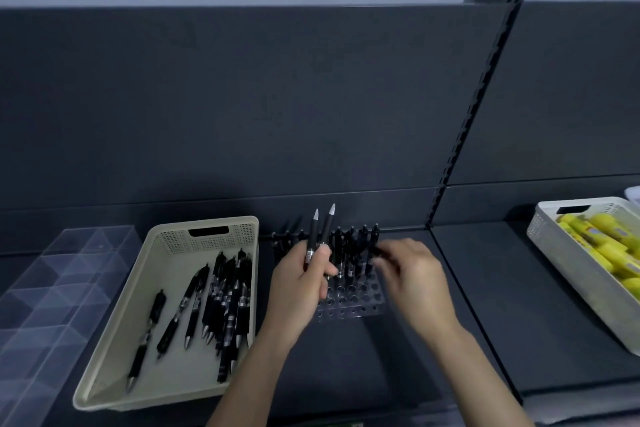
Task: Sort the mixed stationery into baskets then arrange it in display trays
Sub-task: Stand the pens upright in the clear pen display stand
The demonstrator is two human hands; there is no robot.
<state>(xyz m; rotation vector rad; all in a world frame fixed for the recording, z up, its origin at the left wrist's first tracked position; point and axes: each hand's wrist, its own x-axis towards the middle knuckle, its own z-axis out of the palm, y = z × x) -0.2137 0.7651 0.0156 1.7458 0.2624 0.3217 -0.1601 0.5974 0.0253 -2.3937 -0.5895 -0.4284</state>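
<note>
My left hand (301,282) grips two black pens (320,230) upright, silver tips up, over the left side of a clear perforated pen tray (349,302). Several black pens (356,241) stand in the tray's back rows. My right hand (412,274) is blurred over the tray's right side, fingers curled and pinching a black pen (375,251) near the standing ones. A beige basket (180,302) to the left holds several loose black pens (221,302).
A clear compartment display tray (52,288) lies at the far left. A white basket (568,246) with yellow items (602,236) sits at the right. A dark shelf back panel rises behind, with a slotted upright post (464,135).
</note>
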